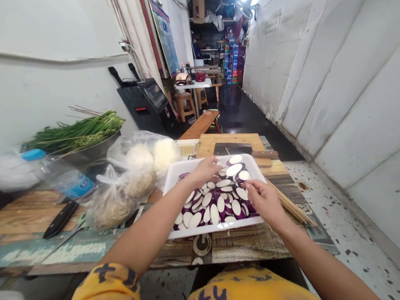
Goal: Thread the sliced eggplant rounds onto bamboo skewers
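A white tray [166, 186] in front of me holds a heap of oval eggplant slices [213, 213], white-fleshed with purple skin. Above its right side, my right hand [265, 200] pinches the lower end of a thin skewer [227, 151], whose tip points away from me. A few larger slices [234, 170] line up along this skewer. My left hand [205, 170] reaches over the far part of the tray, fingers closed on a slice beside the skewer; its fingertips are partly hidden.
Loose skewers [291, 204] lie right of the tray. Behind it, a cleaver [233, 149] rests on a cutting board [235, 138]. To the left are bagged foods [114, 200], a black-handled knife [60, 219], a water bottle [66, 175] and a bowl of green stalks [76, 134].
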